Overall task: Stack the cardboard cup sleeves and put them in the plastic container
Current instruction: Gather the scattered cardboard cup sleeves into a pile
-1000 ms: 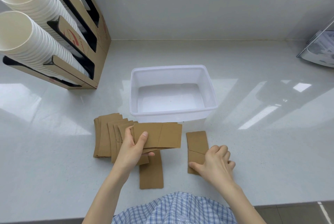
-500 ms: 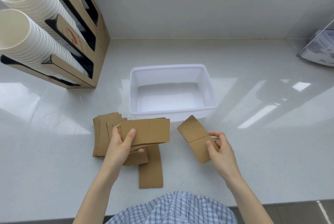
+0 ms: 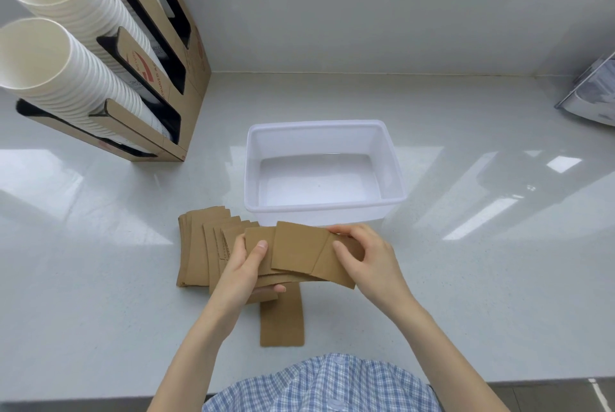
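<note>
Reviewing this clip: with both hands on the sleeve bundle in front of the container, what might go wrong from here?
1. The held sleeves are fanned, not squared; the left hand and right hand pinch them above the counter, so some may slide out.
2. One sleeve lies apart near the counter edge and the fanned pile is ungathered; either might be missed.
3. The plastic container is empty and likely light; an uneven stack may catch its near rim.

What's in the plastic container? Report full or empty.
Empty. The plastic container shows only its bare white floor; every cardboard sleeve is outside it, on the counter or in hand.
</note>
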